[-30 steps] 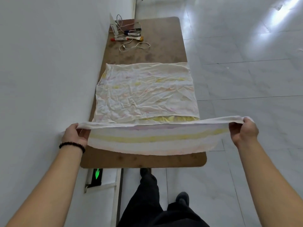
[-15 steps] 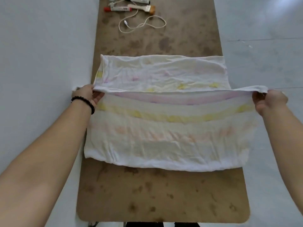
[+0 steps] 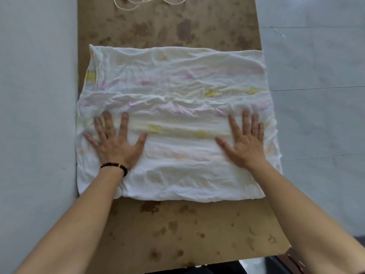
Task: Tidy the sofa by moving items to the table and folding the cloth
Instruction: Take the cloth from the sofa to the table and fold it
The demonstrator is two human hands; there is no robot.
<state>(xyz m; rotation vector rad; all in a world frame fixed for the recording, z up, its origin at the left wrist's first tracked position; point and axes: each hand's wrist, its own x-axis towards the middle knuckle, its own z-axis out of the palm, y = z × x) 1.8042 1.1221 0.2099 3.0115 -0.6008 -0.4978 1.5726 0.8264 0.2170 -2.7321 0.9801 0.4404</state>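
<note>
A white cloth [image 3: 177, 80] with faint pink and yellow stripes lies folded on the brown table [image 3: 177, 230]. Its near flap is laid over the far part, with the folded edge running across the middle. My left hand [image 3: 115, 142], with a dark bead bracelet at the wrist, lies flat on the cloth's left side, fingers spread. My right hand [image 3: 244, 141] lies flat on the right side, fingers spread. Neither hand grips anything. The cloth's right edge hangs slightly past the table's side.
A white cable [image 3: 146, 1] lies at the table's far end, partly cut off by the frame. A pale wall [image 3: 37, 115] runs along the table's left side. Grey tiled floor [image 3: 320, 95] lies to the right. Bare stained tabletop shows near me.
My hands carried the near edge of the cloth forward, laid it down over the far part and let go. Both palms now rest flat on the folded cloth.
</note>
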